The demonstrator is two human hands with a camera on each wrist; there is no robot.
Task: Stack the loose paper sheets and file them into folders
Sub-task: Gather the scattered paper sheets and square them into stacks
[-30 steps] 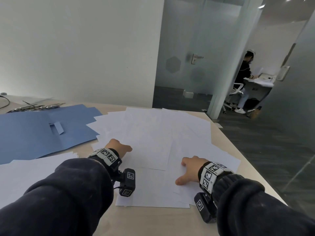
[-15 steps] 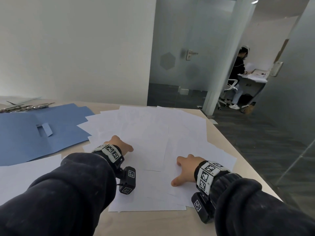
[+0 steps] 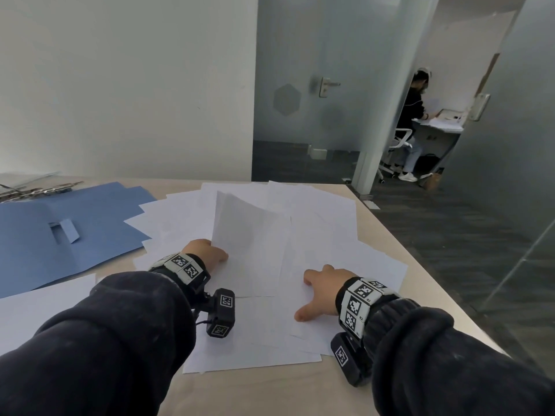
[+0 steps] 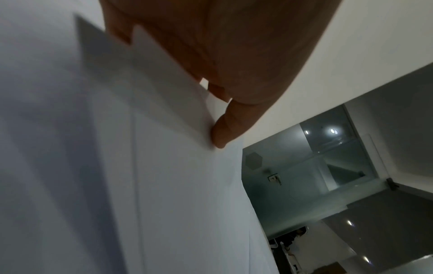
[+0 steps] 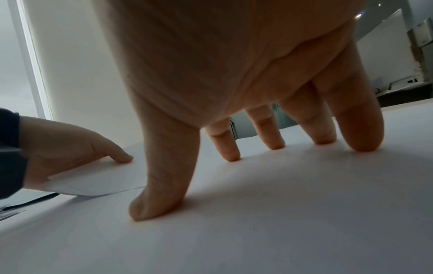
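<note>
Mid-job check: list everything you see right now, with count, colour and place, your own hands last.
loose sheets: many, white, fanned across table centre
lifted sheet: one, white, left edge raised
spare sheet: white, near left
folders: blue, count unclear, flat at left
metal clips: silvery, far left
table: one, beige
seated person: one, beyond doorway
left hand: grip on lifted sheet
right hand: fingers spread, pressing loose sheets

Head view high, facing down-forward; wrist views close, low, sharing papers (image 3: pixel 258 235)
</note>
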